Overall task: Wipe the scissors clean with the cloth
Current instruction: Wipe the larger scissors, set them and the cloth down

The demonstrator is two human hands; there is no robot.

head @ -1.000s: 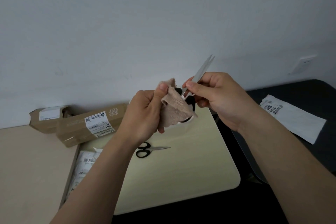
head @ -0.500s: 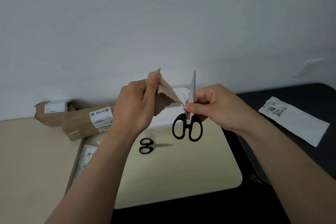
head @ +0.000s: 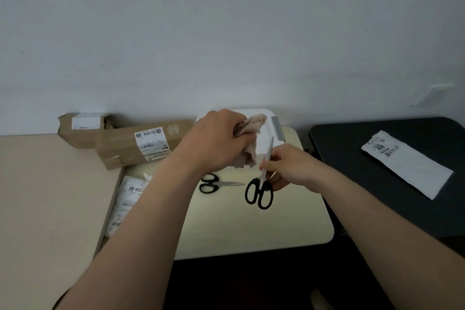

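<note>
You have lowered both hands toward the worktop (head: 251,229) and pulled the cloth (head: 247,143) off the blades, so this wiping pass looks finished. Your right hand (head: 289,168) has its fingers (head: 268,165) clamped on the scissors (head: 263,184) at the blades, handles hanging down, tips up. Your left hand (head: 216,143) is closed on the bunched cloth, just beside the blades. A second pair (head: 214,183) lies on the worktop.

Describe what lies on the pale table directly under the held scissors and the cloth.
A second pair of black-handled scissors lies flat on the pale table, below the left hand and cloth. The left forearm covers the table nearer the camera.
</note>
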